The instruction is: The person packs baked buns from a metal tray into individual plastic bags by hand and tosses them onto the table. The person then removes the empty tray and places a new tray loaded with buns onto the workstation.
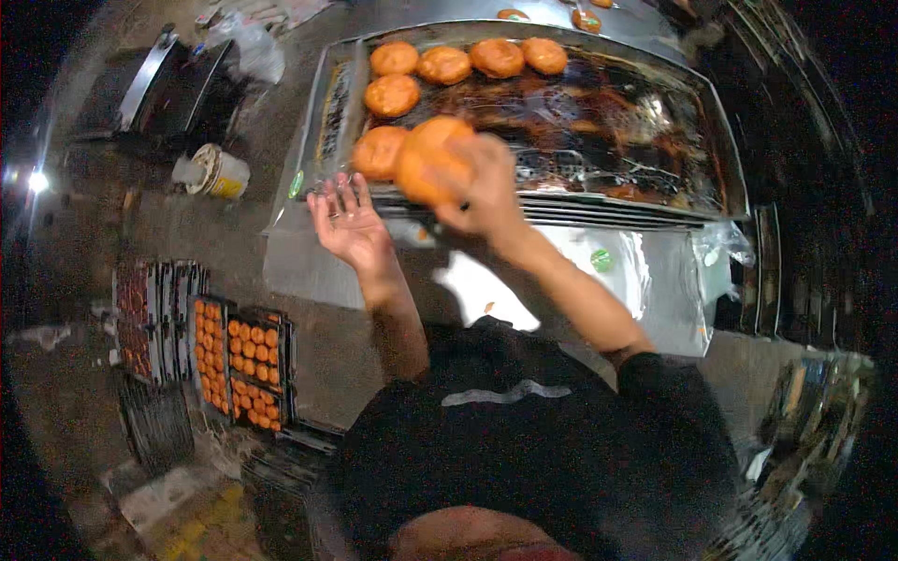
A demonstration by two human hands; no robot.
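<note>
My right hand (484, 186) grips a round orange-brown bun (433, 158) above the near left part of a dark metal baking tray (617, 140). Motion blurs this hand and its bun, which partly covers another bun (377, 154) on the tray. Palm up and fingers apart, my left hand (354, 228) holds nothing beside the tray's near left corner. Along the far left of the tray sit several more buns, among them a corner bun (394, 58) and one just nearer (392, 96). Brown, shiny residue coats the tray's surface.
More trays (617, 214) are stacked beneath this one on a metal table (309, 270). To the left stands a white tub (223, 174); bun-filled trays (256, 357) lie lower left. A clear plastic bag (729, 245) hangs at the table's right. Loose buns (586, 21) lie beyond the tray.
</note>
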